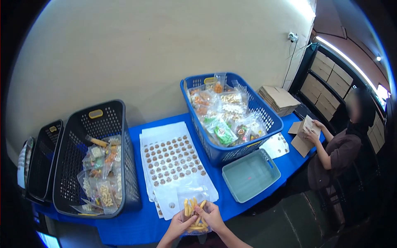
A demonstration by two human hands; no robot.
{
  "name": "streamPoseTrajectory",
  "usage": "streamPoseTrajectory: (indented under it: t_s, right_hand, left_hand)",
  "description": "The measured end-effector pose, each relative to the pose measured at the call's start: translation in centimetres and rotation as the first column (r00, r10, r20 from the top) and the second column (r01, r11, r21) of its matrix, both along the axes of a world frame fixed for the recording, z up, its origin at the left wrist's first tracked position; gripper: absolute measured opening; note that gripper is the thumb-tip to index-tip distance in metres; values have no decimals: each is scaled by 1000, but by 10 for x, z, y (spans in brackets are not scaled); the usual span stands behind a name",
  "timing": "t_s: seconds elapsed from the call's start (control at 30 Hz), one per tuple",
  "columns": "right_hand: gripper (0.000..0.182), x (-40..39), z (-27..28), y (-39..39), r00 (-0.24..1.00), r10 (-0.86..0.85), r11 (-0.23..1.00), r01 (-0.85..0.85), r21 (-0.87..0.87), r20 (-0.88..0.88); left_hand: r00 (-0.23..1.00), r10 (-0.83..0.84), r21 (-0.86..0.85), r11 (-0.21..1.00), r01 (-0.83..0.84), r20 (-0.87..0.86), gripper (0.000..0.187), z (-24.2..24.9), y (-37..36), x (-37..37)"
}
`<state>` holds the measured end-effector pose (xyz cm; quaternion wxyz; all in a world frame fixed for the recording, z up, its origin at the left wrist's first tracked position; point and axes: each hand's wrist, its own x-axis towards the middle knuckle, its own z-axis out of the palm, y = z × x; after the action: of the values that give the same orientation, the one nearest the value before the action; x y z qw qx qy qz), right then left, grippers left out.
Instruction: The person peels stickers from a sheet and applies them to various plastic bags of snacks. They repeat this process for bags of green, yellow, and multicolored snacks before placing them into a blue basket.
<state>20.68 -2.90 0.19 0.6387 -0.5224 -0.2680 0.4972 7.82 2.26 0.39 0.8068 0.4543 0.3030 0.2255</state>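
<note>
A clear plastic bag of yellow stick snacks (197, 225) is held between my two hands at the table's front edge. My left hand (181, 223) grips its left side, and my right hand (211, 215) grips the right side, thumbs on the front. The bag's clear upper part lies over the bottom of the sticker sheets (171, 155), which carry rows of round brown stickers. Right of the sheets stands a blue basket (219, 155) full of bagged snacks. On the left, a black basket (131, 177) holds more snack bags.
An empty green tray (251, 175) sits right of my hands. Flat cardboard (279, 97) is stacked behind the blue basket. At the right a co-worker (337, 153) holds a cardboard box (304, 136). Further dark baskets (43, 161) stand at the far left.
</note>
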Motion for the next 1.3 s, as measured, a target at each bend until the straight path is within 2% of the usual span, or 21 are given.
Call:
streamPoseTrajectory:
  t_s: [0.13,0.17,0.2,0.27,0.3,0.4,0.47,0.53,0.57,0.67,0.7,0.8,0.83,0.93,0.97,1.07,1.1,1.23,1.3]
  right_hand:
    - [16,30,4,-1,989,147,989,-147,-14,32]
    - [17,39,8,-1,981,184,983,-184,-3,56]
    - [18,46,10,1,972,220,975,-221,10,82]
    - [20,54,7,5,985,173,982,-175,73,29]
    - [19,59,14,5,987,143,985,-149,91,68]
    - [17,76,20,11,989,89,989,-102,109,118]
    - [16,87,26,13,992,90,987,-100,123,84]
    - [16,99,25,17,994,100,982,-107,157,55]
    - [18,104,17,20,995,98,982,-102,160,28]
    - [20,119,9,30,995,91,981,-95,169,36]
    - [21,124,11,31,993,111,978,-118,172,52]
    - [22,136,19,30,977,53,986,-84,142,208]
    - [22,140,20,29,983,81,982,-106,155,162]
    - [22,151,25,26,985,172,967,-171,188,13]
    - [22,157,26,26,985,170,964,-174,203,36]
    - [20,169,19,16,981,181,959,-191,208,64]
    - [19,171,16,16,981,184,958,-192,212,57]
    - [16,177,2,13,982,187,944,-189,269,36]
    - [16,183,6,13,979,203,934,-200,297,20]
  left_hand:
    - [997,71,-36,997,-71,2,32,-4,-5,18]
    - [999,53,-9,999,-53,2,32,-19,-3,20]
    - [995,102,18,995,-103,12,28,-14,-3,30]
    - [994,100,165,981,-105,35,26,-38,6,46]
    - [997,71,146,987,-73,18,31,-22,9,52]
    - [998,62,252,966,-57,-15,29,-7,16,72]
    - [999,45,263,964,-43,-3,26,-2,19,82]
    - [999,-5,254,967,14,-36,25,26,20,91]
    - [993,79,236,967,-98,87,25,33,12,101]
    - [982,140,177,971,-161,126,26,5,15,118]
    - [979,168,176,966,-187,118,28,15,13,121]
    - [976,216,303,930,-209,12,30,-4,19,130]
    - [983,182,250,951,-181,19,29,-3,19,133]
    - [965,260,314,917,-244,-10,28,7,10,146]
    - [959,281,356,898,-256,-19,27,12,7,150]
    - [942,320,311,909,-275,-102,27,-2,0,161]
    - [930,352,368,883,-291,-109,29,8,-4,165]
    - [925,373,362,874,-325,-70,29,25,-12,177]
    - [907,421,435,820,-371,-20,28,17,-11,187]
